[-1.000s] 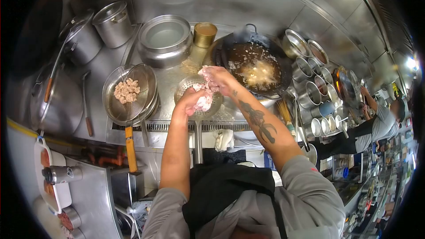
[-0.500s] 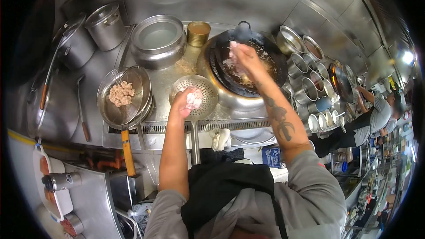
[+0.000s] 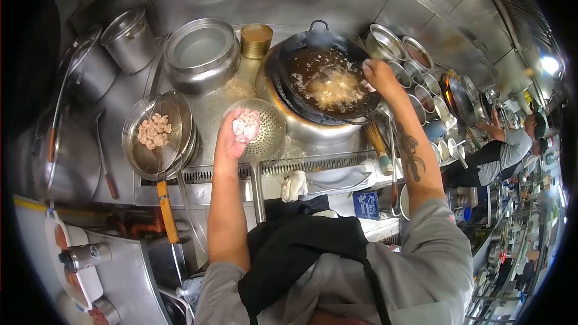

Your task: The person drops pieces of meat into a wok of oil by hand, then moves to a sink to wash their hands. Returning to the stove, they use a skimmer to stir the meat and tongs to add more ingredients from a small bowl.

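Left hand: fingers are curled upward and closed around a clump of raw meat. The meat is held just above the bowl of the perforated ladle, left of frame centre.

Perforated ladle: the bowl sits just beside the wok. Its long axis runs straight down the frame, with the bowl end pointing up-frame and the handle toward the person.

Right hand: at the wok's right rim, upper centre-right, fingers loosely bent over the bubbling oil. Whether it holds anything cannot be told.

Wire skimmer: at the left, holding meat pieces.
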`<act>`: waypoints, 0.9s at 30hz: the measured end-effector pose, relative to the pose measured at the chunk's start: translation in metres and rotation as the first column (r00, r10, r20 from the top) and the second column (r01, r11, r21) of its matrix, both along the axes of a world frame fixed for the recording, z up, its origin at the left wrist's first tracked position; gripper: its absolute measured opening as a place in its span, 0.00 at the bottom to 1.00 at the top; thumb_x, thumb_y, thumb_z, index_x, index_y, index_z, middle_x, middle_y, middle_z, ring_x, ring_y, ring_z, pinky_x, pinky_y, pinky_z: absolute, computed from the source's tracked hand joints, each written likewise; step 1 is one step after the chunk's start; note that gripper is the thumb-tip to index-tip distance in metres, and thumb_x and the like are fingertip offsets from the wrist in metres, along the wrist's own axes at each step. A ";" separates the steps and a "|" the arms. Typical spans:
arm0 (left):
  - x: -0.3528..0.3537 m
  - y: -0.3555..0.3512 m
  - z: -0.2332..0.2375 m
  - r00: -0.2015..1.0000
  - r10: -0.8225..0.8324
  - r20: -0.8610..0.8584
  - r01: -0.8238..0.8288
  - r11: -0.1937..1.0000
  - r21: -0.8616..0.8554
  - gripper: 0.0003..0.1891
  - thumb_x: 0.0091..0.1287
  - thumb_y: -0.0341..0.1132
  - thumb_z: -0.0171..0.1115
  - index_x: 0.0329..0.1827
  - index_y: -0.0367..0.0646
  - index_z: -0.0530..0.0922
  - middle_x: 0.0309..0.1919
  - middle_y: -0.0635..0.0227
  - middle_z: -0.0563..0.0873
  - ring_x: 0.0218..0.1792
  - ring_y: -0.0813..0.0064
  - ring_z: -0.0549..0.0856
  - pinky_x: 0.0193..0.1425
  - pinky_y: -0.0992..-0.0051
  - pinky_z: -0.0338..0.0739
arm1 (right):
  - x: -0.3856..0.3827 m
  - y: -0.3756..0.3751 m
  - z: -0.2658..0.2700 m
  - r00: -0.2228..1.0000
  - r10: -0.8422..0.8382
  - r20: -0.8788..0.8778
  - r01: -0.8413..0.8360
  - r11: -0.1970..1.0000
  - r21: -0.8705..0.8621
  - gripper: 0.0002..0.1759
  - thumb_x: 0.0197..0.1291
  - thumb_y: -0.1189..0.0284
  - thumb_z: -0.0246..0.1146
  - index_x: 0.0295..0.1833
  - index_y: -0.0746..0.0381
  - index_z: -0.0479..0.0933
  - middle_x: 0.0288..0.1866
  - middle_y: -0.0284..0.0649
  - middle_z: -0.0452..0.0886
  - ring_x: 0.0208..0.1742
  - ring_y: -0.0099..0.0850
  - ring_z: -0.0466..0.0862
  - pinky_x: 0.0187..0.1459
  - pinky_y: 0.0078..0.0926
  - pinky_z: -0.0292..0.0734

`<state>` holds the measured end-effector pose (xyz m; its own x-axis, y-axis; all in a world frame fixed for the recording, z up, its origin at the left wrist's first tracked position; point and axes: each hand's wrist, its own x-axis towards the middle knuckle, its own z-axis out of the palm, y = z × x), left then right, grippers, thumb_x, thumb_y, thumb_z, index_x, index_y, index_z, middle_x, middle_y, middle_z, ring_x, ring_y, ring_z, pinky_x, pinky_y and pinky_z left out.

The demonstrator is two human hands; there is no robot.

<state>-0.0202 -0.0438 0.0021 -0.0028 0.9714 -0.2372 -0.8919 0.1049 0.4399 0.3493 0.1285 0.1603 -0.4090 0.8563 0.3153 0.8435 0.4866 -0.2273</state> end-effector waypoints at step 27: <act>0.008 0.003 0.048 0.971 0.066 -0.232 -0.071 0.997 -0.015 0.19 0.71 0.42 0.44 0.59 0.44 0.72 0.38 0.60 0.83 0.35 0.68 0.84 0.34 0.70 0.81 | -0.207 -0.133 -0.007 0.678 0.694 -0.242 -0.735 0.644 -0.211 0.25 0.52 0.67 0.69 0.55 0.65 0.74 0.38 0.44 0.73 0.38 0.34 0.75 0.39 0.33 0.74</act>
<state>-0.0125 -0.0410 0.0500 -0.1262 0.9614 -0.2444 -0.7718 0.0596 0.6331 0.1419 -0.0046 0.1538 -0.9037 0.3690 0.2172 0.2120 0.8263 -0.5218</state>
